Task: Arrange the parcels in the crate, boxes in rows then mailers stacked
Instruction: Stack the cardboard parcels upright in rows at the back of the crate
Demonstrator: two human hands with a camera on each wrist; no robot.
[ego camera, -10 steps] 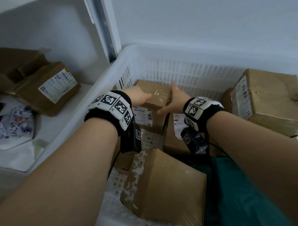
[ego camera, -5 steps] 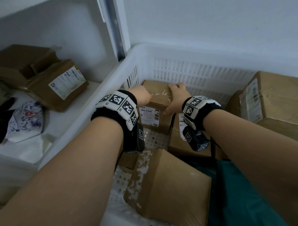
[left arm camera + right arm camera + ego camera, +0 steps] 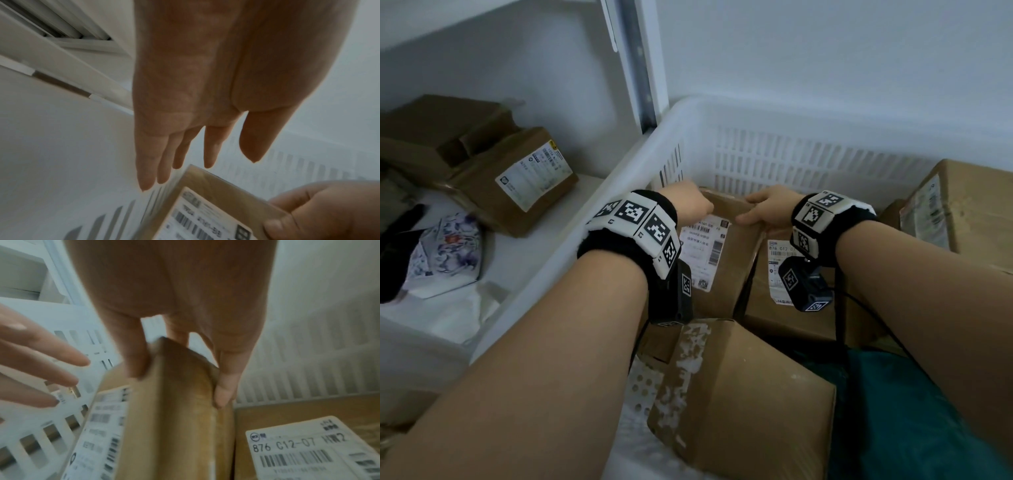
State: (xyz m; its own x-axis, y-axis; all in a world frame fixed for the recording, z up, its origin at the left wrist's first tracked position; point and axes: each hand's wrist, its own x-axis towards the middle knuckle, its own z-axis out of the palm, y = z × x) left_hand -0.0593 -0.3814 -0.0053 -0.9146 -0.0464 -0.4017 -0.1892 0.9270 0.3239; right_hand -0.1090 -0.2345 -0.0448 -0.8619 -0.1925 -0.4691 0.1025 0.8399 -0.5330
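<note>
- Head view: I am holding a labelled box (image 3: 717, 253) in the far left corner of the white crate (image 3: 774, 113), my right hand (image 3: 763, 209) pinching its top right edge while my left hand (image 3: 690, 207) is hovering at its left side. A second labelled box (image 3: 791, 294) is lying just to its right, a plain box (image 3: 743, 397) nearer me, and a bigger one (image 3: 962, 209) at the crate's right edge. More parcels (image 3: 493, 164) and a printed mailer (image 3: 445, 253) are waiting on the shelf to the left.
- Left wrist view: my left hand (image 3: 205, 97) is showing straight, spread fingers (image 3: 147, 172) holding nothing, just clear of the box corner (image 3: 197, 211); the right hand (image 3: 320, 211) is gripping the other side. Its label reads something like "…-88", too blurred for me to trust.
- Right wrist view: my right hand (image 3: 174, 305) is clamping the box's edge (image 3: 180, 386) between thumb and fingers. The neighbouring box's label (image 3: 308, 449) is reading "876 C12-07 HW2" above a barcode.
- I am judging the risks: this one-handed edge pinch could slip and let the box tilt or drop askew, breaking the row; it could also catch the crate wall or ride up on its neighbour.
</note>
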